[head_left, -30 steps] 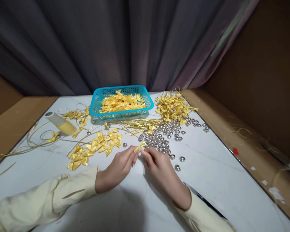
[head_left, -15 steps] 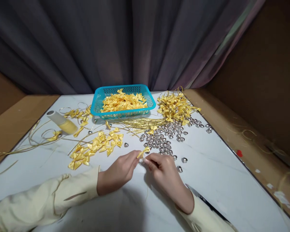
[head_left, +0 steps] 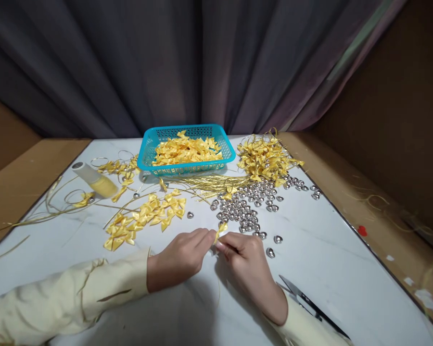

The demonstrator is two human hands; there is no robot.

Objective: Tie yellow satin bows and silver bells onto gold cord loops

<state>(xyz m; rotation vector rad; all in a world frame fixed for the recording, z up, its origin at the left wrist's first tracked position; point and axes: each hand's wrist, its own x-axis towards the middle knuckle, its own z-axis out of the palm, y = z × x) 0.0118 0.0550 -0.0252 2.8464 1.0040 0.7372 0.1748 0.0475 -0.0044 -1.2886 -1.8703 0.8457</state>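
A small yellow ribbon bow (head_left: 222,229) is pinched between my two hands above the table. My left hand (head_left: 183,255) is closed, its fingertips gripping the bow from the left. From the right, the thumb and forefinger of my right hand (head_left: 248,265) press together at the bow's lower edge; the exact spot they grip is partly hidden. Silver heart-shaped beads (head_left: 238,209) lie scattered just beyond my right hand. Loose yellow bows (head_left: 144,216) are spread beyond my left forearm.
A blue basket (head_left: 141,161) full of yellow bows stands at the back. Beside it are a heap of bows on wire (head_left: 260,158) and gold wires (head_left: 212,184). A bottle with yellow contents (head_left: 95,180) stands left. Black-handled snips (head_left: 306,300) lie by my right sleeve.
My fingertips have come closer together, and my right thumb and forefinger now meet the bow. The bow has tilted more upright. The view has shifted slightly.
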